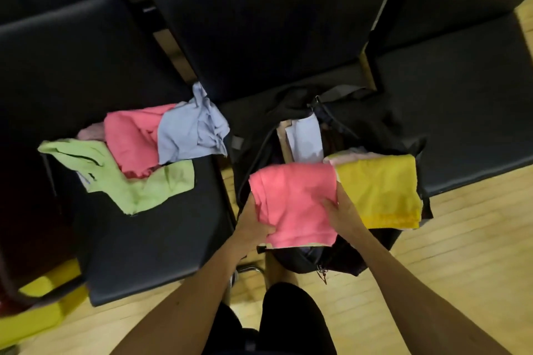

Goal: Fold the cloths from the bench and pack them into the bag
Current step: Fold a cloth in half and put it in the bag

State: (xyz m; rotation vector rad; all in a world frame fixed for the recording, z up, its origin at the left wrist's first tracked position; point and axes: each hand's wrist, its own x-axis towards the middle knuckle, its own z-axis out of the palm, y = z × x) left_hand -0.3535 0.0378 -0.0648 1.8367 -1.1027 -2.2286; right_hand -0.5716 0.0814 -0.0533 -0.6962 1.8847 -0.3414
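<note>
left hand [256,225]: grips the near-left edge of the folded pink cloth [294,202].
right hand [343,210]: holds that cloth's right edge, fingers on top.
bench [161,239]: dark seats, carrying the loose cloths.
bag [375,130]: black, open, under the folded pink cloth.
loose pile [138,153]: green, pink and blue cloths, crumpled, left of the bag.
yellow cloth [380,190]: folded, touching the pink one's right side.

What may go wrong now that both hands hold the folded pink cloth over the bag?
The left hand and right hand grip the folded pink cloth only at its sides, so it may unfold. The yellow cloth lies at the right edge of the bag; a nudge may slide it off.
</note>
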